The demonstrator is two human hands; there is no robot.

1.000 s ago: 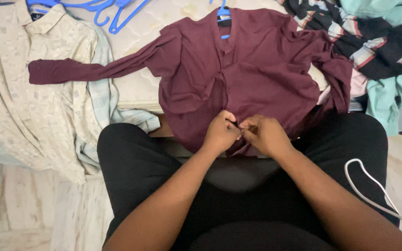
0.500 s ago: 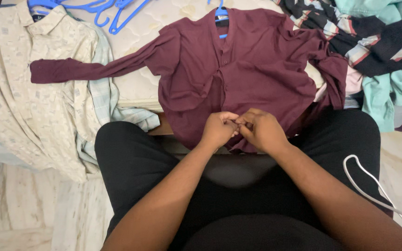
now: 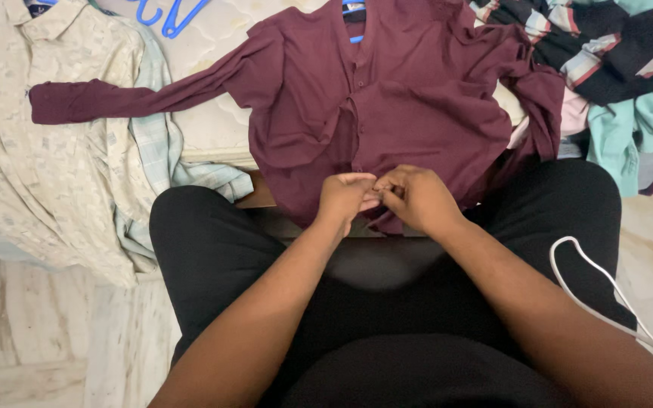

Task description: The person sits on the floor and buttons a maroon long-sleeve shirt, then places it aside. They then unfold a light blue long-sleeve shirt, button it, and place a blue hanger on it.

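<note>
Your hands have climbed a little up the front of the maroon shirt (image 3: 425, 98) since a second ago: they were working at the very bottom edge of the placket, and now they sit slightly higher on it, so you seem to be going up the button line one fastening at a time. The head view has also tipped down and forward, so the shirt's collar and the blue hanger (image 3: 352, 10) inside it now touch the top of the frame.

Your left hand (image 3: 347, 198) is curled nearly closed, thumb and first fingers pinching one edge of the placket. Your right hand (image 3: 416, 198) meets it knuckle to knuckle, fingertips (image 3: 384, 183) pressed together on the other edge. Both hold cloth in a tight pinch; whether a button sits between them I cannot tell, since your fingers cover that spot.

The shirt lies flat, front up, on the pale mattress (image 3: 213, 128), its hem hanging over the mattress edge toward your lap. One sleeve stretches out long to your left across a cream patterned shirt (image 3: 32, 143); the other is bunched on your right against a heap of striped and teal clothes (image 3: 614, 68). Above your hands the front gapes open partway up, so more fastenings remain to close. A white cord (image 3: 591, 295) loops beside your right thigh, well apart from the work.
</note>
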